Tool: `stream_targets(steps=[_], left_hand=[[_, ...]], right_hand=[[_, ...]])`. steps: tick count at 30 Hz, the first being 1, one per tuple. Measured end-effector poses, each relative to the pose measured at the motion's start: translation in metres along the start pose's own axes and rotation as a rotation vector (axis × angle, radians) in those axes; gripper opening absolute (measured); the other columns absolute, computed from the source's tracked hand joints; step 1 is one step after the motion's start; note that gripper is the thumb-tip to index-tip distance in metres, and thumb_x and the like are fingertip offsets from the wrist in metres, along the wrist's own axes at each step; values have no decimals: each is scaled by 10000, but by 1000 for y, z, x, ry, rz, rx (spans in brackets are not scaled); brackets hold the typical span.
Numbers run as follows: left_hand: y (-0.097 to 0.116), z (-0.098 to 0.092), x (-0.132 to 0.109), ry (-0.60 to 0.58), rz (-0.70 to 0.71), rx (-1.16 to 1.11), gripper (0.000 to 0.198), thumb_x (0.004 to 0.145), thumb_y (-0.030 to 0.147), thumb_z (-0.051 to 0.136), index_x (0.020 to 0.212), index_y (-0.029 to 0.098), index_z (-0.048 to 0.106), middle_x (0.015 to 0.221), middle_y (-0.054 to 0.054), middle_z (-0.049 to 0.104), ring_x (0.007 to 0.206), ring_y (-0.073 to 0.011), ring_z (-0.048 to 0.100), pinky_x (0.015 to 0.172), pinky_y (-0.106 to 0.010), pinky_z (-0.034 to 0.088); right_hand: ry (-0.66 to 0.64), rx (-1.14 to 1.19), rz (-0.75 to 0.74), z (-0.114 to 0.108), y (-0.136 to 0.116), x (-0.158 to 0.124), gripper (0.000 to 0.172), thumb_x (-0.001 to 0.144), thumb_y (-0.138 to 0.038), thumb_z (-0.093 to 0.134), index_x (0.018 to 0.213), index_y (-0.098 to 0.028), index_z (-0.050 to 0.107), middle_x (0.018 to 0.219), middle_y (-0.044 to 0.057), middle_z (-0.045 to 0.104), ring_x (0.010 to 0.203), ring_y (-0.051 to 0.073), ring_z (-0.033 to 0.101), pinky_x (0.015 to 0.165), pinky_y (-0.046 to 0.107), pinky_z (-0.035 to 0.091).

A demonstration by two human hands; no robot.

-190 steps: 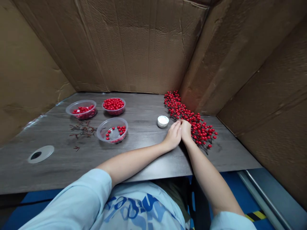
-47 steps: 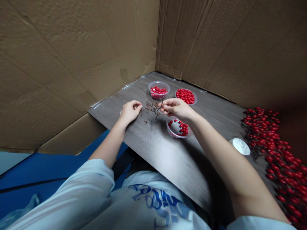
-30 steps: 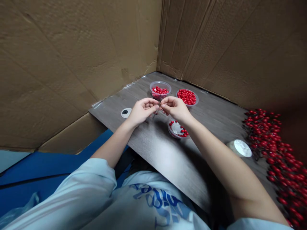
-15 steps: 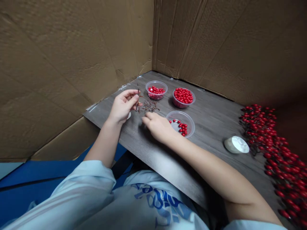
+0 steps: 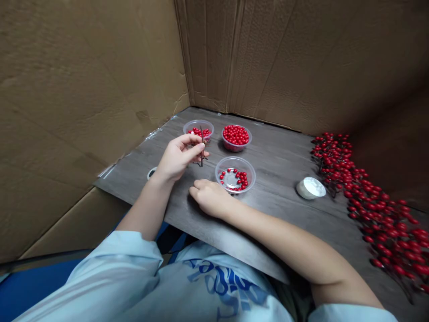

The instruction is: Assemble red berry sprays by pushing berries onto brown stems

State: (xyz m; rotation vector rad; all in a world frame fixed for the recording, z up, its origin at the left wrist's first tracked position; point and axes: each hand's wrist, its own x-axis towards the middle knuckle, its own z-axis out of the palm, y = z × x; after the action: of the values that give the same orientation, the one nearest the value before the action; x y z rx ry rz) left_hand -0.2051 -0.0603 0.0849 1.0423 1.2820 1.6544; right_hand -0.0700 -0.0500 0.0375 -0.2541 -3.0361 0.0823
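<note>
Nearest, the right hand (image 5: 212, 197) is curled low over the tabletop (image 5: 278, 161), fingertips out of sight, so I cannot tell whether it grasps anything. Just beyond, the left hand (image 5: 177, 157) pinches a thin dark twig (image 5: 202, 159) between thumb and fingers, in front of the rear-left bowl (image 5: 197, 122). The twig should be light and fairly stiff, perhaps easily snapped; its main stem seems the surest hold. Rightward stands a white cup (image 5: 310, 188), contents unclear, beside red-berried sprays (image 5: 358, 183). The front bowl (image 5: 253, 179) holds a few scattered berries (image 5: 241, 180); behind it, a second bowl (image 5: 236, 149) is heaped full, while the rear-left one holds red berries and a white piece (image 5: 192, 132)
</note>
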Motion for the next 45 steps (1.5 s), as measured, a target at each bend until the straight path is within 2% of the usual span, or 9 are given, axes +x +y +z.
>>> stream_targets(steps=[2, 7, 11, 14, 18, 22, 26, 36, 45], left_hand=[[1, 6, 1, -39, 33, 17, 409, 543, 359, 792, 796, 137, 561, 725, 17, 590, 562, -73, 607, 465, -144, 456], [5, 31, 2, -146, 124, 121, 279, 620, 283, 716, 828, 144, 591, 658, 28, 543, 510, -58, 551, 494, -175, 478], [10, 61, -2, -284, 170, 271, 222, 680, 283, 654, 838, 132, 613, 616, 12, 546, 502, -68, 524, 477, -183, 446], [15, 85, -4, -356, 289, 408, 187, 690, 278, 648, 794, 123, 641, 693, -21, 587, 579, -76, 537, 513, -179, 441], [22, 116, -5, -379, 414, 456, 164, 706, 287, 646, 755, 132, 668, 739, -28, 585, 603, -79, 543, 526, -181, 448], [30, 141, -6, -417, 384, 400, 170, 698, 280, 661, 762, 124, 681, 731, -25, 562, 545, -77, 552, 473, -185, 441], [31, 156, -8, -400, 418, 401, 168, 694, 267, 673, 802, 142, 706, 717, -19, 567, 520, -61, 520, 458, -179, 414], [25, 155, -12, -362, 533, 501, 100, 728, 239, 649, 750, 163, 709, 715, -26, 615, 611, -89, 546, 528, -209, 413], [28, 155, -15, -365, 531, 509, 92, 744, 229, 628, 708, 154, 668, 706, -26, 607, 607, -97, 538, 551, -226, 415]], right_hand=[[148, 96, 25, -8, 2, -16, 225, 871, -121, 417, 901, -114, 640, 808, 87, 614, 758, 173, 581, 654, 268, 456], [715, 384, 191, -40, 24, -63, 148, 850, -159, 502, 858, -137, 649, 828, 66, 666, 751, 121, 603, 693, 232, 479], [958, 387, 461, -65, 40, -95, 78, 798, -160, 586, 785, -158, 663, 755, 41, 673, 652, 114, 595, 585, 229, 466], [1064, 385, 562, -74, 45, -113, 64, 784, -183, 607, 763, -169, 666, 760, 40, 675, 661, 123, 603, 583, 240, 476], [1153, 411, 599, -83, 44, -130, 80, 795, -212, 602, 782, -172, 670, 786, 45, 669, 634, 120, 599, 565, 249, 486], [1224, 407, 589, -89, 44, -140, 92, 808, -213, 591, 815, -170, 672, 821, 54, 665, 662, 123, 608, 577, 255, 500], [1279, 437, 635, -87, 48, -146, 87, 798, -224, 597, 808, -167, 663, 803, 49, 654, 653, 120, 603, 577, 252, 504], [1282, 647, 705, -77, 48, -143, 97, 771, -251, 622, 792, -164, 662, 759, 39, 644, 608, 110, 589, 556, 245, 503], [1283, 585, 691, -78, 44, -142, 93, 784, -245, 613, 798, -166, 661, 778, 42, 652, 618, 111, 589, 557, 245, 496]])
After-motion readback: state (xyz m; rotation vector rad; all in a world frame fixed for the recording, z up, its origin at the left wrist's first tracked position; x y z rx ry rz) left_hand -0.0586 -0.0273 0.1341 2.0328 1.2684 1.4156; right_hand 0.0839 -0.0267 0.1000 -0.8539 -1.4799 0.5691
